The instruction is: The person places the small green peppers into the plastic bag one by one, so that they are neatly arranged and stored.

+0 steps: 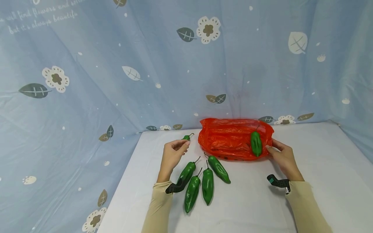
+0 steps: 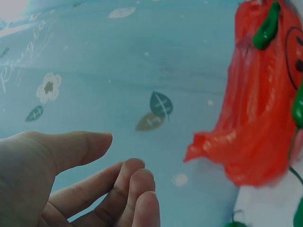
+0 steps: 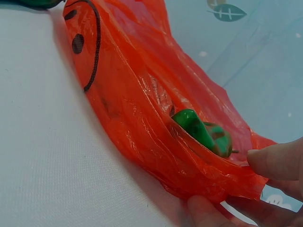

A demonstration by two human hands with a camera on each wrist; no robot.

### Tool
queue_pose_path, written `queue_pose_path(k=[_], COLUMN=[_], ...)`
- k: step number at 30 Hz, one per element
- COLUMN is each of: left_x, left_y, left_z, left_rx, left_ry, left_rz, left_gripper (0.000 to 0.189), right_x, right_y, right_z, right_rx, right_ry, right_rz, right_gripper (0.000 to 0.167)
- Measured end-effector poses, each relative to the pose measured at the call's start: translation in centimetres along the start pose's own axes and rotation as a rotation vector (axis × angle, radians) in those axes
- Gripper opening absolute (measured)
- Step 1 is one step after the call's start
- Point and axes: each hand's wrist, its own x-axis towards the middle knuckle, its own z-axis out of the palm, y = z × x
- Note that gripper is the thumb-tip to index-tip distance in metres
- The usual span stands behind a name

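A red plastic bag (image 1: pixel 224 142) with a drawn face lies spread with its mouth held up at the back of the white table. My right hand (image 1: pixel 282 158) grips its right end, thumb over the rim and fingers outside, as the right wrist view (image 3: pixel 270 175) also shows. One green pepper (image 1: pixel 256 144) is inside the bag, near that hand. To the left of the bag, my left hand (image 1: pixel 172 157) hovers with thumb and fingers parted and nothing between them in the left wrist view. Just past its fingertips is another green pepper (image 1: pixel 186 137), mostly hidden by the hand.
Several green peppers lie in front of the bag, among them a slanting one (image 1: pixel 219 169) closest to it and a straight one (image 1: pixel 208 186). A pepper (image 1: pixel 186 171) lies partly behind the left wrist strap. A blue patterned curtain (image 1: pixel 163 64) hangs behind the table.
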Motion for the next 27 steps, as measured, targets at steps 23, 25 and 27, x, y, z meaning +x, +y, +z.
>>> queue_pose_path(k=[23,25,27], left_x=[-2.8,-3.0,-3.2], left_y=[-5.7,-6.1,-6.6], left_z=[-3.4,-3.4,-3.4], left_rx=[0.109,0.12,0.132], left_ry=[0.013,0.002,-0.014], left_rz=[-0.132,-0.146,-0.158], left_gripper=[0.031,0.031,0.033], right_x=[0.2,0.2,0.1], right_y=[0.2,0.2,0.1], right_z=[-0.1,0.0,0.0], right_rx=[0.006,0.013,0.017], right_ry=[-0.006,-0.005,-0.003], right_rz=[-0.003,0.0,0.001], right_gripper=[0.063,0.063,0.062])
